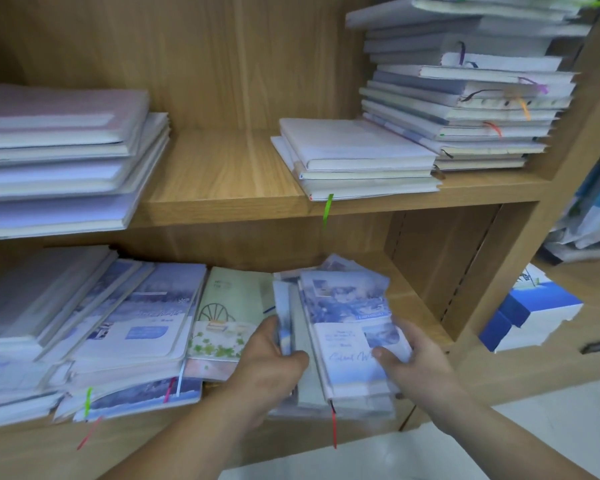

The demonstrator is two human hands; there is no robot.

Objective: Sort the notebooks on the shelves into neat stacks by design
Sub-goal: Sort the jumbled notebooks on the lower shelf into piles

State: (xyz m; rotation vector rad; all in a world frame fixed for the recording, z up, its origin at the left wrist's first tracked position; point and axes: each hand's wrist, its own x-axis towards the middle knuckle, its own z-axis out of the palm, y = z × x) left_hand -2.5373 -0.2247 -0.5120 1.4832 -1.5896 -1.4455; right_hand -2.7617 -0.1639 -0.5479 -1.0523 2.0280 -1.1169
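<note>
On the upper shelf point(222, 174) a stack of large pale notebooks point(59, 157) lies at the left, a short white stack point(354, 157) sits right of the middle with a green ribbon point(328, 209) hanging over the shelf's front edge, and a tall uneven stack point(465, 88) rises just beside it at the far right, touching it; the stretch of board between the left and middle stacks is bare wood. On the lower shelf point(420, 306) a loose heap of blue-and-white notebooks point(94, 327) fans out at the left, its near edges hanging past the front; a green clover notebook point(222, 323) lies between that heap and the hands, its right edge tucked under or behind the bundle of notebooks point(340, 306). This bundle sits at the right end of the lower shelf, near the wooden side wall point(440, 258), its covers blue and slipped out of line; a red ribbon point(334, 427) dangles from its near edge. The left hand point(274, 358) grips the bundle's left edge, thumb on top and fingers curled round the side; the right hand point(413, 358) holds the right near corner, thumb pressed on the top cover, the other fingers hidden beneath. Beyond the side wall, to the right, stands a blue-and-white box point(530, 313), well apart from the hands.
</note>
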